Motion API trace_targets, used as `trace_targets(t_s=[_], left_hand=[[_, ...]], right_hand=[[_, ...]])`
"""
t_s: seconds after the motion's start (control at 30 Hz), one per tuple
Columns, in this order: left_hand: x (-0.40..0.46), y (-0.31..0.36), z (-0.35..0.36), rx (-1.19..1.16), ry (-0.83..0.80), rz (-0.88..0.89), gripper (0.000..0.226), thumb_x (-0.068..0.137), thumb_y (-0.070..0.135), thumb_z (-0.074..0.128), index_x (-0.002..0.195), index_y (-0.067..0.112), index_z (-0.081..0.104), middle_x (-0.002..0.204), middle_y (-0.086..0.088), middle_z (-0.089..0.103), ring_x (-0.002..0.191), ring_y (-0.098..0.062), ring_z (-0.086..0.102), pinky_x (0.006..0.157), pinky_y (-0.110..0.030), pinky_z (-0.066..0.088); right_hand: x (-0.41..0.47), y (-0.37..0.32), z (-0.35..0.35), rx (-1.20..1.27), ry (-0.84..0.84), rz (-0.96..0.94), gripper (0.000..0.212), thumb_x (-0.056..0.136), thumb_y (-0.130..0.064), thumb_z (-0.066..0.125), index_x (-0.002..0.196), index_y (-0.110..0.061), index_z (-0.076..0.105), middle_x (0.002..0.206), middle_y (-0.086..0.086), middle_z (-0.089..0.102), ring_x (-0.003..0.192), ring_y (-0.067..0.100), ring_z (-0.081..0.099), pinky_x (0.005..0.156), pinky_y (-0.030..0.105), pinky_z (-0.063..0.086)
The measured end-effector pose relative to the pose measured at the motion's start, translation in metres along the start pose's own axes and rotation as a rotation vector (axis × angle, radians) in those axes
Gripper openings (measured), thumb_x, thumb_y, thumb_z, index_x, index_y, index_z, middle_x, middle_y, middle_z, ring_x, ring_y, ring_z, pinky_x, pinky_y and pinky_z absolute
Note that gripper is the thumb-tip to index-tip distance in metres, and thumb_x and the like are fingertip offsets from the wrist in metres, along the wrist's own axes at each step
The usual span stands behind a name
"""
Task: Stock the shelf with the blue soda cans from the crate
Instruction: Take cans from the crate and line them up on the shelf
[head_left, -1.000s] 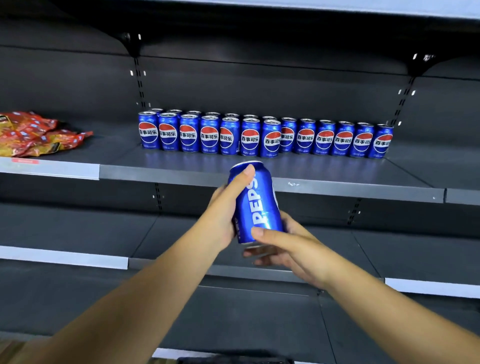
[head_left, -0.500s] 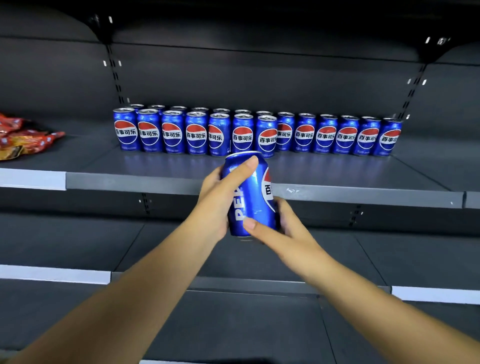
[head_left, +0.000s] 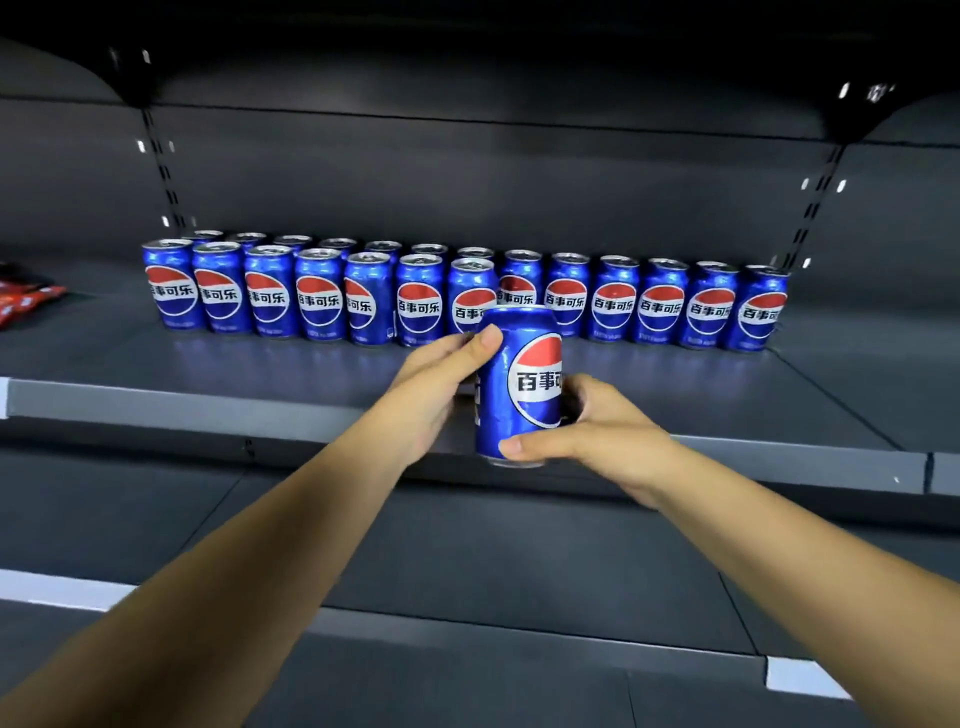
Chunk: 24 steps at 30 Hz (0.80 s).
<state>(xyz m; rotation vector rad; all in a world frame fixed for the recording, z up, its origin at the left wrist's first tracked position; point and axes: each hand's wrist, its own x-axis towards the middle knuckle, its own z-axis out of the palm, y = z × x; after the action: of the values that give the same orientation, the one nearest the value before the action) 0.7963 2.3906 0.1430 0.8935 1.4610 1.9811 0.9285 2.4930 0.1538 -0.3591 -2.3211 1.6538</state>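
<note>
A blue can (head_left: 519, 384) is gripped upright by the left hand (head_left: 436, 384) and right hand (head_left: 597, 431), logo outward, before the stocked shelf (head_left: 182, 410).

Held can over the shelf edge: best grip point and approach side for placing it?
Grip the held can on its cylindrical wall at mid-height, from the sides, probably as now: left hand on its left, right hand on its right near the base. It is upright, logo toward the camera. Side contact leaves the bottom free to land on the shelf in front of the can row.
</note>
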Motion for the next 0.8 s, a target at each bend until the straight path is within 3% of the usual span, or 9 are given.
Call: trace_targets(t_s=[0.1, 0.23, 0.37, 0.5, 0.6, 0.67, 0.8], left_hand=[[0.024, -0.007, 0.010, 0.099, 0.176, -0.019, 0.041, 0.076, 0.057, 0.067, 0.089, 0.018, 0.066, 0.085, 0.000, 0.070, 0.084, -0.017, 0.064, 0.087, -0.038, 0.048], [0.053, -0.027, 0.016, 0.307, 0.367, 0.016, 0.026, 0.091, 0.036, 0.058, 0.075, 0.016, 0.060, 0.069, 0.000, 0.061, 0.066, -0.008, 0.056, 0.061, -0.014, 0.044], [0.080, -0.049, 0.016, 0.490, 0.402, 0.001, 0.022, 0.091, 0.019, 0.060, 0.069, 0.018, 0.060, 0.063, 0.002, 0.062, 0.070, -0.016, 0.057, 0.077, -0.029, 0.048], [0.099, -0.058, 0.007, 0.943, 0.300, -0.013, 0.020, 0.093, 0.029, 0.054, 0.079, 0.016, 0.059, 0.063, 0.005, 0.056, 0.079, -0.021, 0.056, 0.069, -0.029, 0.043], [0.111, -0.058, -0.012, 1.272, 0.246, -0.070, 0.028, 0.093, 0.037, 0.050, 0.094, 0.013, 0.063, 0.091, -0.007, 0.064, 0.100, -0.030, 0.056, 0.086, -0.040, 0.047], [0.118, -0.059, -0.026, 1.382, 0.251, -0.098, 0.033, 0.095, 0.037, 0.048, 0.105, 0.009, 0.063, 0.111, -0.011, 0.058, 0.110, -0.030, 0.051, 0.093, -0.041, 0.044], [0.125, -0.062, -0.041, 1.449, 0.311, -0.096, 0.031, 0.094, 0.033, 0.051, 0.111, 0.010, 0.060, 0.118, -0.011, 0.050, 0.118, -0.028, 0.043, 0.096, -0.038, 0.038]], right_hand=[[0.020, 0.009, -0.025, -0.073, 0.130, 0.038, 0.058, 0.061, -0.012, 0.087, 0.110, -0.012, 0.056, 0.103, -0.002, 0.068, 0.090, 0.009, 0.066, 0.077, 0.021, 0.054], [0.046, 0.021, -0.048, -0.117, 0.206, 0.039, 0.062, 0.060, -0.015, 0.088, 0.110, -0.016, 0.051, 0.099, -0.010, 0.062, 0.083, 0.000, 0.061, 0.063, 0.010, 0.047], [0.070, 0.040, -0.057, -0.234, 0.268, 0.054, 0.065, 0.059, -0.021, 0.089, 0.108, -0.017, 0.047, 0.094, -0.014, 0.057, 0.087, 0.006, 0.058, 0.072, 0.018, 0.046], [0.090, 0.051, -0.059, -0.195, 0.285, 0.081, 0.070, 0.059, -0.019, 0.089, 0.115, -0.013, 0.046, 0.100, -0.007, 0.057, 0.094, 0.012, 0.057, 0.078, 0.022, 0.043], [0.101, 0.054, -0.058, -0.196, 0.275, 0.061, 0.068, 0.061, -0.018, 0.088, 0.110, -0.018, 0.042, 0.102, -0.009, 0.054, 0.094, 0.009, 0.054, 0.077, 0.019, 0.039], [0.110, 0.056, -0.056, -0.205, 0.273, 0.059, 0.066, 0.062, -0.017, 0.088, 0.110, -0.018, 0.041, 0.103, -0.010, 0.053, 0.094, 0.007, 0.052, 0.076, 0.016, 0.037], [0.135, 0.060, -0.050, -0.214, 0.333, 0.097, 0.072, 0.061, -0.016, 0.088, 0.117, -0.010, 0.044, 0.119, -0.001, 0.058, 0.106, 0.013, 0.054, 0.081, 0.019, 0.038]])
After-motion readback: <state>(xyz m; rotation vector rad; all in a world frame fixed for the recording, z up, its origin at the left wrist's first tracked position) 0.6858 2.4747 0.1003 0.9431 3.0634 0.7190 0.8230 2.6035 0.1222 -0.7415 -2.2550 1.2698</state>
